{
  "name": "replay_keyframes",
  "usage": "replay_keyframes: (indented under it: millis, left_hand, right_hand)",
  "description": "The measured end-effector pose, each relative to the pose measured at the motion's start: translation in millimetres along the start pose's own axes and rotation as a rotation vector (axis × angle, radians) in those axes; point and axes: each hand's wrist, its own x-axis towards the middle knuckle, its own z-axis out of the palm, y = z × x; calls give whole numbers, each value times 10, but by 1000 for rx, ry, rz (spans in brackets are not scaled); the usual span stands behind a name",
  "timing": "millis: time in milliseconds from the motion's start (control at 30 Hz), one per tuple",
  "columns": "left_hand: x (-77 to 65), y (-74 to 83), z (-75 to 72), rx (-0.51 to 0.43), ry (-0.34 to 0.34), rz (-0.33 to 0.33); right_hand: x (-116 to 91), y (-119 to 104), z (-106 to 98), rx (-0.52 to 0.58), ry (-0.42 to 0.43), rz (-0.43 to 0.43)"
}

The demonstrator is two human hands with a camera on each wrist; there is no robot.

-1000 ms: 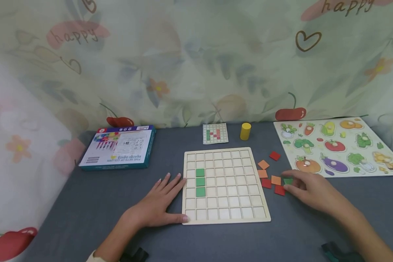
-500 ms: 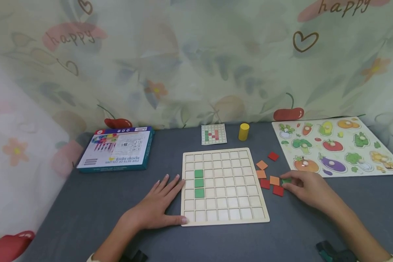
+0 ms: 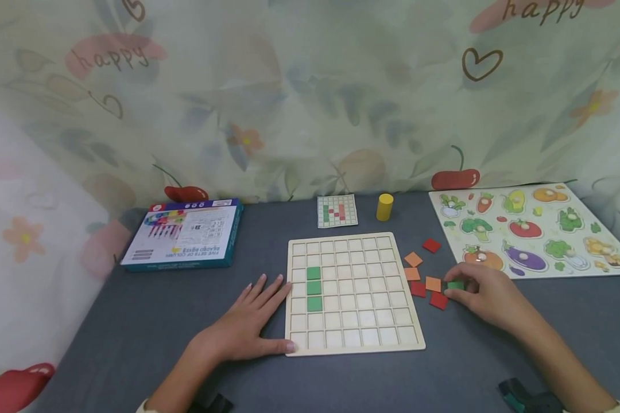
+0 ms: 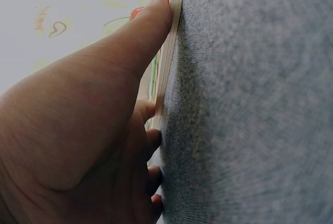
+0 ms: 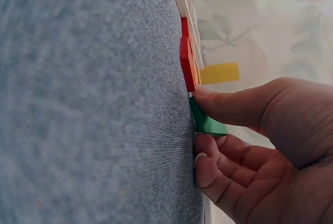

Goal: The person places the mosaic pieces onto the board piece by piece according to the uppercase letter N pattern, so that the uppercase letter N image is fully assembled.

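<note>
Green tile (image 5: 210, 122): right of the grid board (image 3: 351, 321), at the right end of the loose tiles; tilted in the grip. Whether an edge touches the bench (image 3: 268, 384) cannot be told.
Right hand (image 3: 483, 295): fingers nearly closed, the narrow gap filled by the green tile; thumb on one edge, fingertips at the opposite one. The other fingers curl loosely behind.
Picking up, done well: probably best to pinch by opposite edges, tip one side up, then lift straight, since a thin tile gives little to hold.
Neighbours: orange tile (image 3: 433, 284) just left, red tile (image 3: 438, 300) near-left. Thumb tip very close to the red one; contact unclear. A sideways drag could scatter both.
Left hand (image 3: 240, 330): fingers straight and spread wide, pinching nothing; thumb on the board's near-left corner, index fingertip at its left edge. Light, steady pressure there should keep the board from sliding.
Seated green tiles (image 3: 314, 288): three, in the second column from the left, third to fifth rows from the far side.
Pattern card (image 3: 337, 211): beyond the board, left of the yellow cylinder (image 3: 384, 207).
</note>
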Motion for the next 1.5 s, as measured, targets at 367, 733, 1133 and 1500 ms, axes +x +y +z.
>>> replay_keyframes:
  millis: [367,733,1133,1500]
  left_hand:
    - [-8,21,-21,12,-6,-7]
    - [8,26,-21,41,-26,-27]
    - [7,15,-21,36,-15,-16]
    - [-1,6,-7,26,-10,-21]
  right_hand:
    - [-16,-28,5,38,-18,15]
    - [-13,-146,-28,121,-34,25]
    - [49,-306,15,243,-72,6]
    - [165,-523,196,359,-128,-33]
